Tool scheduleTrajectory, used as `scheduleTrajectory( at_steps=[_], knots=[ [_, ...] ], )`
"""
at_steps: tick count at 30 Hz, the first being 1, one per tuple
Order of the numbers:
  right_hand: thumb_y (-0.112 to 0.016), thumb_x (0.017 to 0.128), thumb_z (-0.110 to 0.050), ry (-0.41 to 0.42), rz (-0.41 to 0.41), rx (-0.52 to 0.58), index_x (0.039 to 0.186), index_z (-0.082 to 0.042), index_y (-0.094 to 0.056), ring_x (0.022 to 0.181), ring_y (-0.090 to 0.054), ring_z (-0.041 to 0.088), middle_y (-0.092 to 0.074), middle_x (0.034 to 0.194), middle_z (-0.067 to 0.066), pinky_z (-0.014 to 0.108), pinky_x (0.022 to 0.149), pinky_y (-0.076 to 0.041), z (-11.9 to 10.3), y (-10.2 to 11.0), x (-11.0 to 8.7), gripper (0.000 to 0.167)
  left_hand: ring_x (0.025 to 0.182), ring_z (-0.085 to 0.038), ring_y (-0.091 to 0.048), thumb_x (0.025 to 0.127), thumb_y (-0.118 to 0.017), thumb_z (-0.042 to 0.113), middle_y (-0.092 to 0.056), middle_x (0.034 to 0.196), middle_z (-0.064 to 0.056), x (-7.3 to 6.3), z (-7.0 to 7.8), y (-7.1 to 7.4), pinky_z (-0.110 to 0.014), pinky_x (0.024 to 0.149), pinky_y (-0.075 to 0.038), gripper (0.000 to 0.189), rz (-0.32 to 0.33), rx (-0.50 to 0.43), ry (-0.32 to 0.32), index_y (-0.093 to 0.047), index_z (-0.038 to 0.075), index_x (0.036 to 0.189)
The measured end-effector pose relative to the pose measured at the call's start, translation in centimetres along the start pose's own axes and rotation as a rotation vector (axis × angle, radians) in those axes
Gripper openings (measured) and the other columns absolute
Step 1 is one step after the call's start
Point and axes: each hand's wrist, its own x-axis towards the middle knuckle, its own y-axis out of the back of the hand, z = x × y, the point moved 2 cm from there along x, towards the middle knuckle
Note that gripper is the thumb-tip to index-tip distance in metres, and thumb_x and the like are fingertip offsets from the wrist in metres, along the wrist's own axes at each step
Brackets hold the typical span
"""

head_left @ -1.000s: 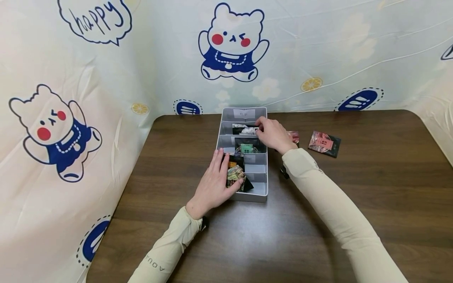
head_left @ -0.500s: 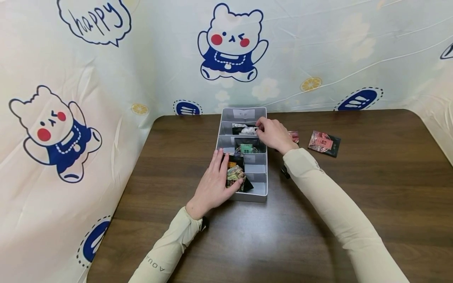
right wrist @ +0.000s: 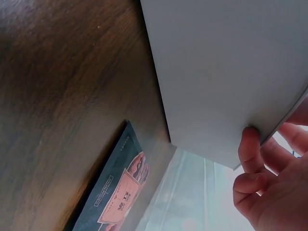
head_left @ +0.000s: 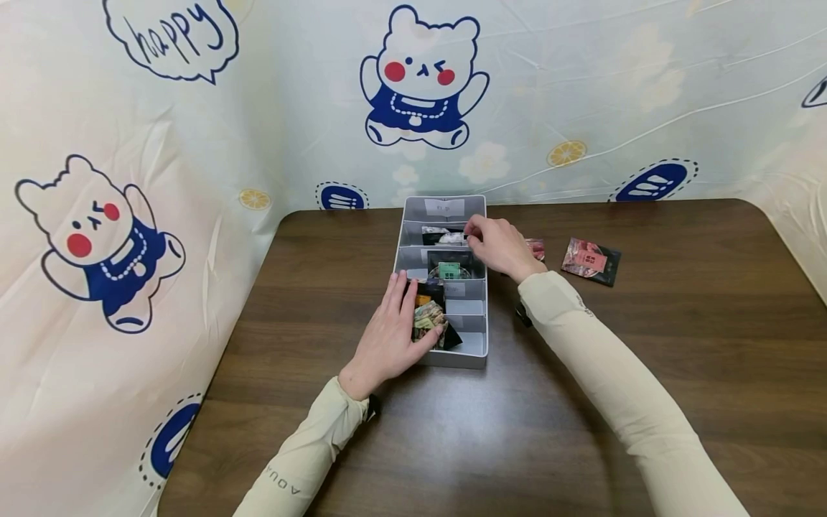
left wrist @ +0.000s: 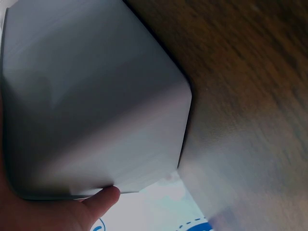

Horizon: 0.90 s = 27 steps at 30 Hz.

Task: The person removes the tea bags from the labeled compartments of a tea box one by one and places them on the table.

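A grey divided box (head_left: 474, 357) stands on the table, with small printed sachets in several compartments. My left hand (head_left: 385, 346) lies over its left rim with fingers extended, above a black-and-orange sachet (head_left: 429, 293) and a patterned green-brown sachet (head_left: 428, 321). My right hand (head_left: 500, 244) reaches over the right rim, fingertips pinching the end of a black-and-white sachet (head_left: 444, 235) in the second compartment from the back. One curled finger (right wrist: 249, 144) touches the box's outer wall in the right wrist view. A black sachet with a green label (head_left: 449, 270) sits in the middle compartment.
A red-and-black sachet (head_left: 591, 261) lies on the wooden table (head_left: 678, 323) to the right of the box. Another reddish sachet (head_left: 536, 248) is mostly hidden behind the right hand. A printed cloth (head_left: 530, 86) hangs behind the table.
The right fingertips and the black-and-white sachet shift very slightly. The left hand stays in place on the box.
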Motion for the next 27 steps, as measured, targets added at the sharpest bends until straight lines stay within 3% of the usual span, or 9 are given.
scheduleTrajectory(
  at_steps=[7,16,27],
  knots=[
    [-0.050,0.098,-0.021,0.015,-0.005,0.007,0.120,-0.013,-0.061,0.085,-0.063,0.025,-0.068,0.107,0.008,0.042,0.078,-0.050,-0.1,0.1,0.1,0.026,0.150,-0.033,-0.011,0.091,-0.049,0.058,-0.017,0.160,-0.021,0.0,0.0,0.1,-0.047,0.117,-0.026,0.086,0.012,-0.003,-0.011,-0.027,0.000,0.151],
    [-0.054,0.096,-0.017,-0.016,-0.085,0.056,0.113,-0.007,-0.064,0.088,-0.062,0.027,-0.067,0.104,0.012,0.043,0.081,-0.049,-0.3,0.5,0.6,0.022,0.151,-0.032,-0.011,0.091,-0.049,0.058,-0.017,0.160,-0.021,0.0,0.0,0.1,-0.047,0.117,-0.025,0.086,0.002,-0.002,-0.002,-0.027,0.000,0.151],
    [-0.054,0.096,-0.018,-0.069,-0.124,-0.027,0.111,-0.009,-0.070,0.090,-0.061,0.027,-0.068,0.108,0.011,0.045,0.081,-0.049,-0.8,0.8,1.0,0.023,0.151,-0.031,-0.009,0.091,-0.049,0.058,-0.016,0.160,-0.021,0.0,0.1,0.0,-0.047,0.118,-0.025,0.086,-0.005,0.004,0.004,-0.027,0.000,0.151]
  ],
)
